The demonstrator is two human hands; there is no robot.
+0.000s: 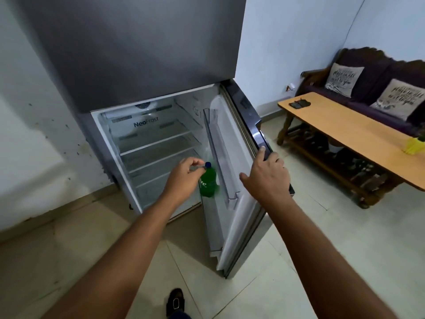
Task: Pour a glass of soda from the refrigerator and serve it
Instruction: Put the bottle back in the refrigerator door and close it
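- My left hand (184, 174), centre of the frame: fingers are pinching together around the neck of the green soda bottle (208, 183), just under its blue cap (208, 165).
- My right hand (264, 173), right of centre: it is gripping the outer edge of the open refrigerator door (239, 180), thumb spread on the inner side.
- Soda bottle: it is standing upright, low at the right of the refrigerator's opening beside the door; whether it is resting in a door rack I cannot tell.
- Refrigerator (138, 54), upper left: its lower compartment is standing open, shelves (158, 143) bare.
- Wooden table (345, 127), right edge: it is carrying a dark item (299, 104) and a yellow object (414, 146).
- Sofa (372, 88), upper right: it is holding two cushions (343, 79).
- My shoe (176, 302), bottom centre, is resting on the tiled floor (310, 238).
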